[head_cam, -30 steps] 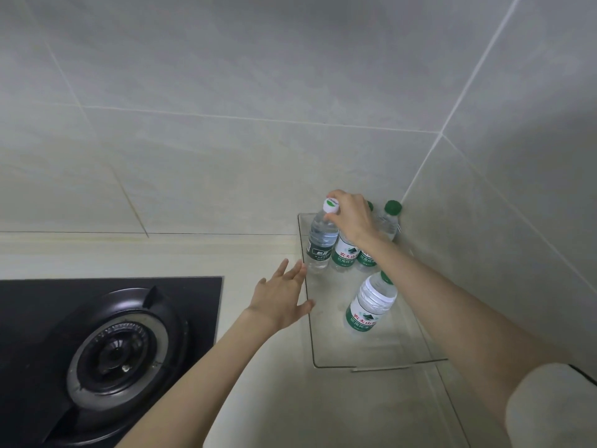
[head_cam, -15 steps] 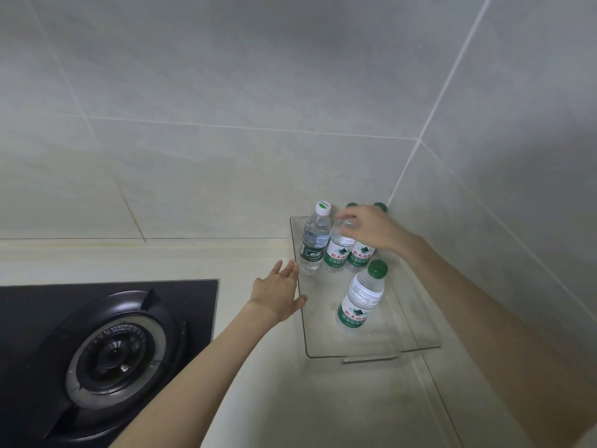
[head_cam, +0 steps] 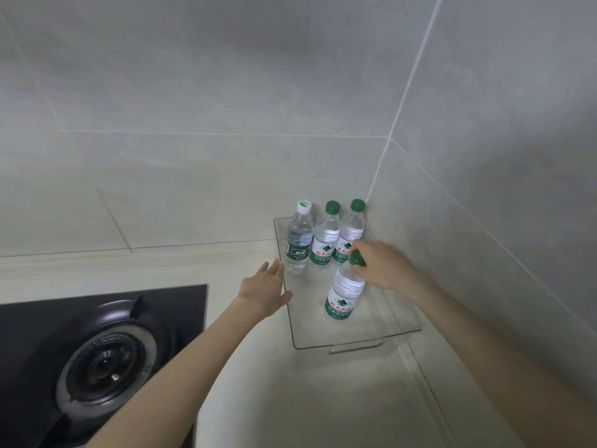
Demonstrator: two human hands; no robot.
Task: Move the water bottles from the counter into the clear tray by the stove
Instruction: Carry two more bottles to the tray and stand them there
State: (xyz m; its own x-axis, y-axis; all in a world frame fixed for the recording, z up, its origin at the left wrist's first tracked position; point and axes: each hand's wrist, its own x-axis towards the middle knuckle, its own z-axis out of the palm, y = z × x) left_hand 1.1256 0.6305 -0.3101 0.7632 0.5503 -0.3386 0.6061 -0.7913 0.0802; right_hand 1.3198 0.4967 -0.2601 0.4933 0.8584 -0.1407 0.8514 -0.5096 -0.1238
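Hands at the clear tray, head view. The left hand [head_cam: 265, 289] is spread open and holds nothing. Its fingers are straight and close together, its thumb is set apart, and it lies along the left rim of the clear tray [head_cam: 355, 343]. The thumb is at the rim's edge, but whether it touches cannot be told.

The right hand [head_cam: 386, 268] extends in from the right above the tray. Its fingers are curled down around the green cap [head_cam: 357, 259] of the front bottle [head_cam: 343, 295], gripping the bottle at its top. The two hands are apart, with this bottle between them.

The front bottle stands on its base on the tray floor, near the middle and clear of the back row.

Three more bottles stand side by side at the far end of the tray, close against the wall:
- the white-capped bottle [head_cam: 298, 244], with a dark label, on the left
- the middle bottle [head_cam: 324, 242], with a green cap
- the corner bottle [head_cam: 350, 229], also green-capped, where the two tiled walls [head_cam: 226, 92] meet

The tray rests on the pale tabletop [head_cam: 290, 399] in that corner. The black stove [head_cam: 97, 360], with its round burner, lies to the tray's left, with a strip of tabletop between them.
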